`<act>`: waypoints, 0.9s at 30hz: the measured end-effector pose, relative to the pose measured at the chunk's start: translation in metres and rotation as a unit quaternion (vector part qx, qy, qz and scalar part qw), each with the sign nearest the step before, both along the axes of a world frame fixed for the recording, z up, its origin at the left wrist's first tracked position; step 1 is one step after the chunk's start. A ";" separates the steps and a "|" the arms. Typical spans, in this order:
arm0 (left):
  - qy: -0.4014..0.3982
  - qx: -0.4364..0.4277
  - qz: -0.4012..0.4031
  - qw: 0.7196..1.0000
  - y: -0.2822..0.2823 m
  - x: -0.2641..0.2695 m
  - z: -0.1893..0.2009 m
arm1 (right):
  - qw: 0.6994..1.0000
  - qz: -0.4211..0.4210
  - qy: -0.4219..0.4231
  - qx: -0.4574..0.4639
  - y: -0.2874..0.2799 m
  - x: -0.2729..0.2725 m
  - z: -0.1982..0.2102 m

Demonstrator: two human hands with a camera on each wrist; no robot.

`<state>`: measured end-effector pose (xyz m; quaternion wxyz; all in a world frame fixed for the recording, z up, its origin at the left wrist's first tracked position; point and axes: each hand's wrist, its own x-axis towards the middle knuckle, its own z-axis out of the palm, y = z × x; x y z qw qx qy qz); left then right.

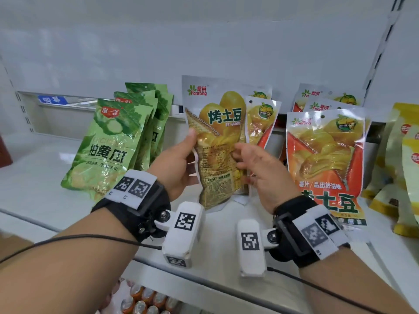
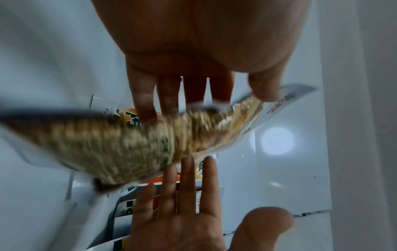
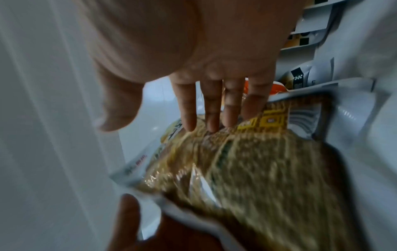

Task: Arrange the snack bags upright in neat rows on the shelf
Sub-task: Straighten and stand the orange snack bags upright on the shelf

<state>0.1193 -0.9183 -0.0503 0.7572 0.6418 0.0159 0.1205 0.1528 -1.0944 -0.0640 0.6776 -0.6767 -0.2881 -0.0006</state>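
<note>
- The left hand pinches the roasted-potato chip bag at its left edge, holding it upright above the shelf; the right hand lies open, fingertips touching the bag's right side.
- With only that edge pinch, the slick bag may twist or slip, or nudge over the narrow bag just behind.
- Both wrist views are blurred; the fingers behind the bag are hidden.

I'm in a shop aisle: white metal retail shelf with slotted uprights at upper right, blue price tag at left on the rail behind, packaged snack bags faced in rows, bottled drinks on the tier below.
</note>
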 end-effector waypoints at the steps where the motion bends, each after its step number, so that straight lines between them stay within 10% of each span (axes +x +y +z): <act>1: -0.008 0.011 -0.031 0.999 0.001 -0.003 0.001 | 0.999 0.033 -0.004 -0.003 0.004 -0.002 -0.002; 5: -0.046 0.017 -0.077 0.996 0.002 -0.012 0.004 | 0.992 0.118 0.013 0.039 0.011 -0.007 -0.006; 10: -0.044 0.110 0.077 0.990 0.002 -0.011 -0.002 | 0.997 0.006 0.050 0.049 0.015 0.002 -0.010; 15: 0.059 0.107 0.015 0.992 0.010 -0.011 -0.018 | 0.994 -0.003 0.095 0.058 0.015 0.009 -0.017; 27: 0.159 0.129 0.175 0.963 0.055 -0.010 -0.040 | 0.979 -0.169 0.114 -0.015 0.000 0.039 -0.028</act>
